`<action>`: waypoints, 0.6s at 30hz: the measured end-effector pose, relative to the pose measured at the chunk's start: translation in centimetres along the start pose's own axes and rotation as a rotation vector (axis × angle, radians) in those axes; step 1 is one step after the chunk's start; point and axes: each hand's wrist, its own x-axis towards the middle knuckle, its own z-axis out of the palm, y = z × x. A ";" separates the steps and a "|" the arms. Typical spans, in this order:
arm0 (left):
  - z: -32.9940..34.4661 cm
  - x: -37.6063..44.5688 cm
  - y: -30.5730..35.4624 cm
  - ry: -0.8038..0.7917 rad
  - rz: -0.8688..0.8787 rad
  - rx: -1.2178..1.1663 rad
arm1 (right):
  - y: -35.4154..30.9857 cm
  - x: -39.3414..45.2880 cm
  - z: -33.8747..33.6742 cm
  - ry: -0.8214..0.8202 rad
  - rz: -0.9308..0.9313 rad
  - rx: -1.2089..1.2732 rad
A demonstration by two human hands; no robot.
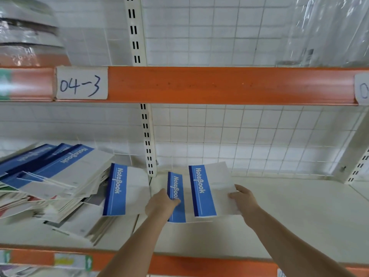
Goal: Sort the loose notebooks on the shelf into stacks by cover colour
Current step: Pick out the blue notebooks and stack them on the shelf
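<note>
Blue-and-white notebooks marked "NoteBook" lie on the white shelf (279, 212). My right hand (242, 196) grips the right edge of the top notebook (211, 188), which sits tilted over a second blue notebook (176, 198). My left hand (162, 202) holds that lower notebook at its left side, thumb over the blue band. A third blue notebook (121, 190) lies just left of them. Further left is a messy pile of notebooks (56, 176), blue covers on top, other colours half hidden beneath.
An orange shelf beam (219, 84) with a paper label "04-3" (81, 82) crosses above. A slotted white upright (148, 140) stands behind the notebooks. Wire mesh backs the shelf. Plastic-wrapped goods (28, 35) sit on the upper shelf at left.
</note>
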 end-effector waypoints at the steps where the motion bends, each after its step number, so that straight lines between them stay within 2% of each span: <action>1: -0.1 0.0 -0.2 0.018 0.016 0.024 | 0.1 0.0 0.8 -0.019 0.005 -0.014; 4: -0.3 0.2 -0.8 0.039 0.066 -0.028 | 0.6 -0.1 3.3 -0.042 0.019 -0.039; 10: -0.6 0.8 -1.8 -0.050 0.093 -0.174 | 1.7 0.5 7.6 -0.020 0.037 -0.156; 18: -1.0 0.6 -2.1 -0.069 0.075 -0.248 | 1.1 -0.7 9.5 0.176 -0.168 -0.672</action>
